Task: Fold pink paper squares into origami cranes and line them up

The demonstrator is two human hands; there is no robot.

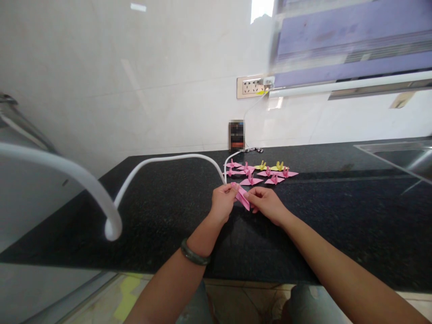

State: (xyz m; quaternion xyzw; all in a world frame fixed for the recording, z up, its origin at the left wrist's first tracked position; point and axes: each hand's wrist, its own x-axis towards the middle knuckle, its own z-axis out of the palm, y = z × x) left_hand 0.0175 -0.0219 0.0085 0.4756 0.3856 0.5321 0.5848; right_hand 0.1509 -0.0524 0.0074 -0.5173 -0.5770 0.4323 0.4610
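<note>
My left hand (223, 201) and my right hand (267, 203) both pinch a folded pink paper piece (243, 198) just above the black countertop (337, 216). The left hand grips its upper end, the right hand its lower right edge. A dark bracelet (195, 255) sits on my left wrist. Just beyond the hands lie several finished pink paper cranes (251, 180) and two yellow paper cranes (270, 166), spread in loose rows on the counter.
A white cable (162, 161) curves across the counter from the left toward the cranes. A small dark device (236, 135) leans against the wall under a wall socket (251, 86). A steel sink (401, 155) lies at the far right.
</note>
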